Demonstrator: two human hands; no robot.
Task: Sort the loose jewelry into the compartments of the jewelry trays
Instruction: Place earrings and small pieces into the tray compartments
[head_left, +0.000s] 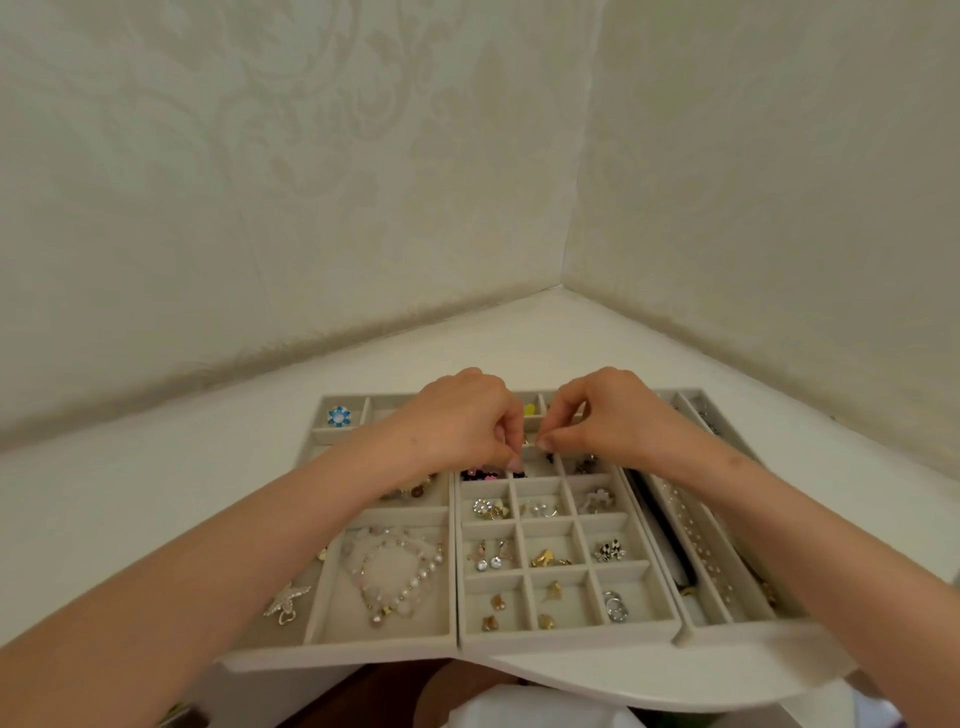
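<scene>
My left hand (462, 423) and right hand (610, 415) meet fingertip to fingertip, both pinching a tiny piece (529, 441) above the tray (566, 643) just beneath them. If either pinch slips, it could drop into a wrong, already filled cell.

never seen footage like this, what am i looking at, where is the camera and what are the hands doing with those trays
No robot here, just a person's bare hands. The single picture comes from a camera worn on the head, looking down. On the white table lie beige jewelry trays. A pearl necklace fills a big compartment; earrings and silver rings sit in small ones. The left hand and right hand meet over the far compartments, pinching a small piece between them, too small to identify.
</scene>
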